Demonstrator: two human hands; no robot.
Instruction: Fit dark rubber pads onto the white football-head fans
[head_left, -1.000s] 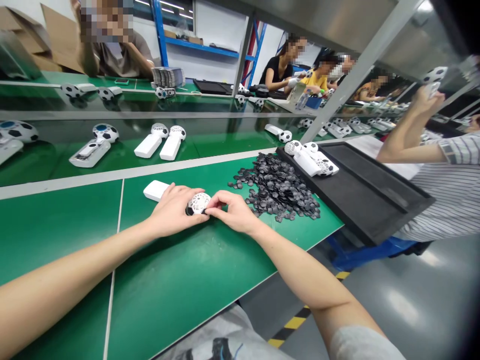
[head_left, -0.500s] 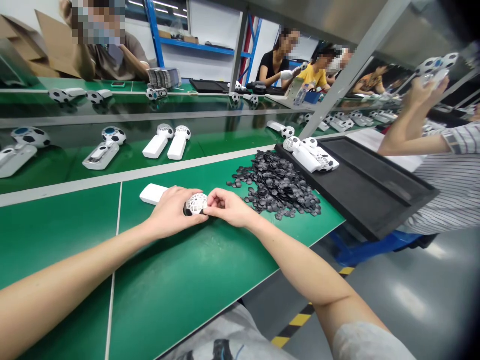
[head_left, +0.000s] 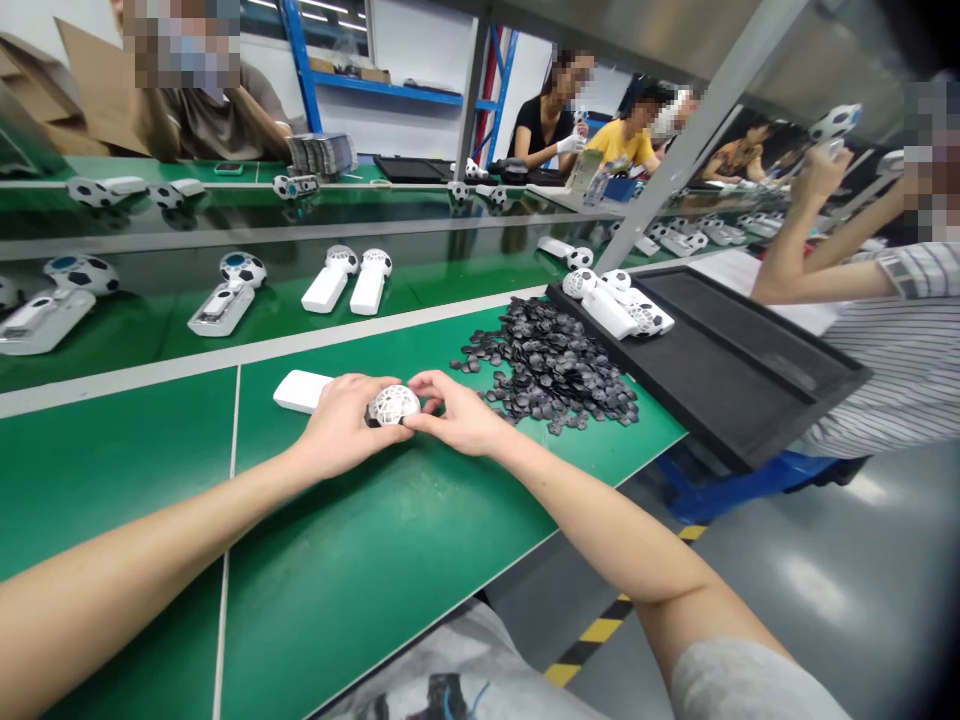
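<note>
My left hand [head_left: 346,415] is wrapped around the round, football-patterned head of a white handheld fan [head_left: 394,405]. The fan's white handle [head_left: 300,390] sticks out to the left past my fingers, low over the green worktop. White open latticework shows on top of the head, with black patches along its lower side. On the right edge of the head rest the thumb and curved fingers of my right hand [head_left: 450,412]. Whether a small piece is between those fingers is hidden. To the right of my right hand lies a heap of small black plastic patches [head_left: 555,365].
A black tray [head_left: 739,360] holding several white fans [head_left: 622,303] stands right of the heap. Beyond the worktop, a green conveyor [head_left: 427,270] carries more fans [head_left: 371,280]. A grey post [head_left: 697,140] slants up behind the tray. Co-workers sit opposite and at right.
My right fingers have gone from a tight pinch to a wider hold on the head's edge. Fans on the near belt have shifted right, those on the far belt left. The right-hand co-worker's arms moved.
</note>
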